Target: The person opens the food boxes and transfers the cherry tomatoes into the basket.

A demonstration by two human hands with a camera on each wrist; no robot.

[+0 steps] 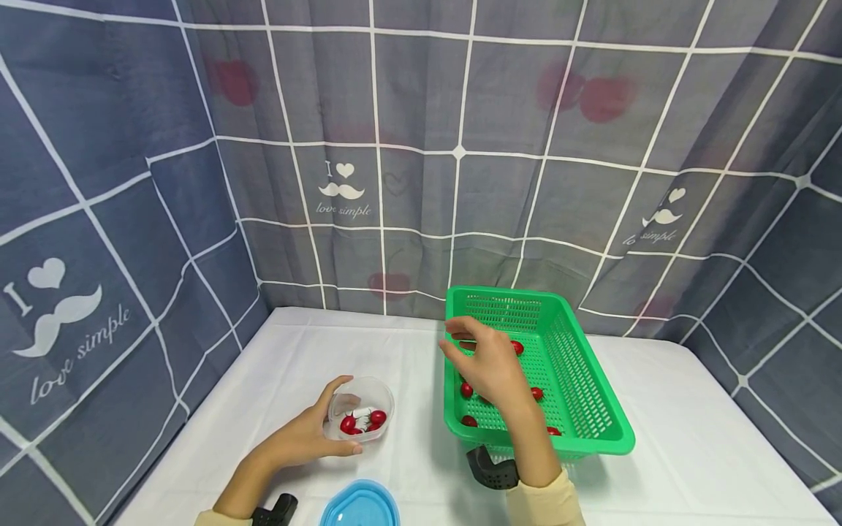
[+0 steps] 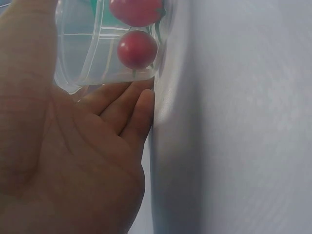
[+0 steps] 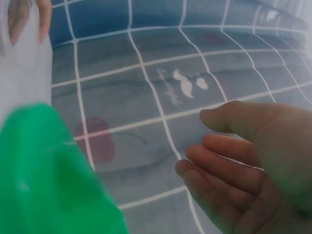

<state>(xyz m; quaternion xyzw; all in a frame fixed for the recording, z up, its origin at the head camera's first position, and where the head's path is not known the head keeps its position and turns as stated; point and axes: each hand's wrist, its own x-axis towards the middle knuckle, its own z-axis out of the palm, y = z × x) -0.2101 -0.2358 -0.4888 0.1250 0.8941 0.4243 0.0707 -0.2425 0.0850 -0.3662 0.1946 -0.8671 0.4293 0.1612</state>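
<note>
A small clear tub (image 1: 360, 418) is being gripped by the left hand (image 1: 309, 436) in the lower middle of the head view, fingers and thumb curled round its wall while it is resting on the white table (image 1: 691, 438). A few red cherry tomatoes (image 1: 368, 421) are lying in it; in the left wrist view two of them (image 2: 137, 48) are being seen through the clear wall, with the fingertips (image 2: 141, 105) tucked beneath the base. The right hand (image 1: 485, 361) is being held over the green basket (image 1: 579, 380), right of centre, with its fingers loosely spread and nothing between them, as the right wrist view is also showing (image 3: 243, 170). More tomatoes (image 1: 536, 393) are lying scattered on the basket floor, partly hidden under that hand. A blue lid (image 1: 360, 505) is lying at the bottom edge of the frame, just below the tub.

Judging from this, a tomato is being reached for. The step is probably best served if one fruit is being singled out and pinched lightly between thumb and fingertips, since the skin is likely to be bruised by a hard squeeze. The tub is best being kept steady and upright, so that nothing is being tipped out as the fruit is being carried across.
</note>
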